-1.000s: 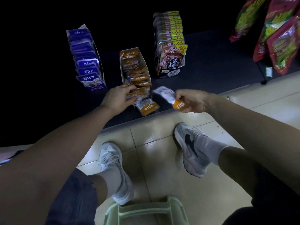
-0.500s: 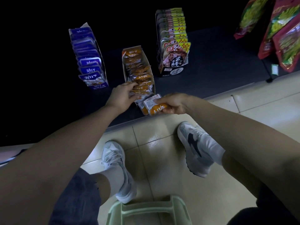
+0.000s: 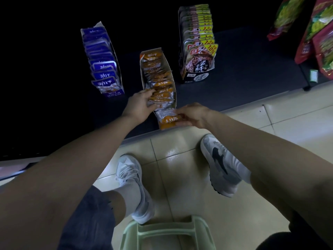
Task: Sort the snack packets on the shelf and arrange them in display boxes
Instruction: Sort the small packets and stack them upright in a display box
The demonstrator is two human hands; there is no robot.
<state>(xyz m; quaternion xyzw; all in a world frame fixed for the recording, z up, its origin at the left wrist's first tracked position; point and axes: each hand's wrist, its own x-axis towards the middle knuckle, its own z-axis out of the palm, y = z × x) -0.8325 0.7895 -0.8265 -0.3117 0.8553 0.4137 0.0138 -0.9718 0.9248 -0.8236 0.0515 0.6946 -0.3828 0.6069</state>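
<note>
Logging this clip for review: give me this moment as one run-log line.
phase: loading orange box | left hand: grips boxed packets | right hand: pinches orange packet at box's front end

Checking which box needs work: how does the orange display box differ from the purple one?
The orange display box holds unevenly leaning packets, its front ones gripped by the left hand; the purple display box stands untouched, its row neat. The orange box sits right of the purple one. Both are open cardboard, packets filed front-to-back.
</note>
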